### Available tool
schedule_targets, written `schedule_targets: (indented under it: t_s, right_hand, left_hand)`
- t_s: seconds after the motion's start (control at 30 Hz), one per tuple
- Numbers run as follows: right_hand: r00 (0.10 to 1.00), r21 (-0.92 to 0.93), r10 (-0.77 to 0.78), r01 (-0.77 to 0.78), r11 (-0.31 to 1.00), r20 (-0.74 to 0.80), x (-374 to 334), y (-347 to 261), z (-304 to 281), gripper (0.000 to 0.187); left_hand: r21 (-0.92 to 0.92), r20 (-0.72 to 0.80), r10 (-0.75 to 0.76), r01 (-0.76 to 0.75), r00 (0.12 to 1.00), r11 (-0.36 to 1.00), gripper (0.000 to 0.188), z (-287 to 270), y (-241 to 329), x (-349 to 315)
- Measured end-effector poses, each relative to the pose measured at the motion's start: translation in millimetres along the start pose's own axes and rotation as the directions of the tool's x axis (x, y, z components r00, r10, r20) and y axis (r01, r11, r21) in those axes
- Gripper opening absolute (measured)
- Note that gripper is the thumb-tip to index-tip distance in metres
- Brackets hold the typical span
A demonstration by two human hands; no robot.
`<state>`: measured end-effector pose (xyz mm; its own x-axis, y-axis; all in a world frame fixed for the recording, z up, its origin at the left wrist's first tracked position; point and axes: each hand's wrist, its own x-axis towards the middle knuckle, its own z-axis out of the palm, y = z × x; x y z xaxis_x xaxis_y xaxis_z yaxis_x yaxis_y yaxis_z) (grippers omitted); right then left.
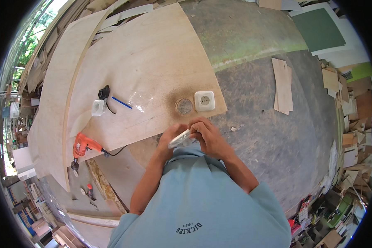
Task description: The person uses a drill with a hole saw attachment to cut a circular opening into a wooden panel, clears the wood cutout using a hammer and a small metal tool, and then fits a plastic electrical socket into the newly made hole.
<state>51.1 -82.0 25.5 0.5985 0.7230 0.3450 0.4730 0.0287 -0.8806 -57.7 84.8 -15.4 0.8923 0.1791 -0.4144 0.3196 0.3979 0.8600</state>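
Note:
Close to my body, a flat white piece with a pale rim (179, 139) is held between both hands, seen nearly edge-on, so its kind is hard to tell. My left hand (165, 139) is closed around its left side. The curled fingers of my right hand (210, 137) pinch its upper right end. Just beyond my hands, a white square wall socket (204, 101) lies face up near the plywood sheet's corner. Beside it is a round hole (184, 106) ringed with brown dust.
On the plywood sheet (153, 53) lie a blue pen (122, 102), a clear plastic bag (141, 101), a white socket piece (98, 107) and a black corded part (104, 91). An orange drill (86, 144) trails its cord at left. Thin wood strips (282, 84) lie at right.

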Motion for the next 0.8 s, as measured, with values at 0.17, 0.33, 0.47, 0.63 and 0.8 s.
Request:
schedule_targets:
  t_s: [0.17,0.33,0.47,0.63,0.8]
  right_hand:
    - [0.996,-0.04,0.08,-0.081,0.996,-0.026,-3.5,2.5,-1.3,0.017]
    - [0.942,0.006,0.323,-0.324,0.946,-0.086,-19.4,3.2,4.1,0.017]
    - [0.917,0.11,0.398,-0.399,0.911,0.024,-12.0,-7.7,-11.8,0.015]
    - [0.915,-0.057,0.298,-0.294,0.954,0.273,-8.9,8.7,-32.2,0.014]
    - [0.958,-0.192,0.184,-0.143,0.971,0.219,0.3,6.4,-24.1,0.008]
  left_hand:
    - [0.291,0.072,0.39,-0.393,0.918,0.872,0.027,14.7,36.4,-7.9]
    - [0.271,0.072,0.17,-0.184,0.983,0.945,0.01,16.1,30.6,-2.1]
    - [0.397,0.135,0.24,-0.275,0.961,0.876,0.003,10.4,24.0,3.1]
    - [0.516,0.236,0.264,-0.351,0.935,0.781,0.005,23.2,31.9,5.8]
    - [0.201,-0.036,0.092,-0.084,0.995,0.976,0.012,21.3,12.8,10.3]
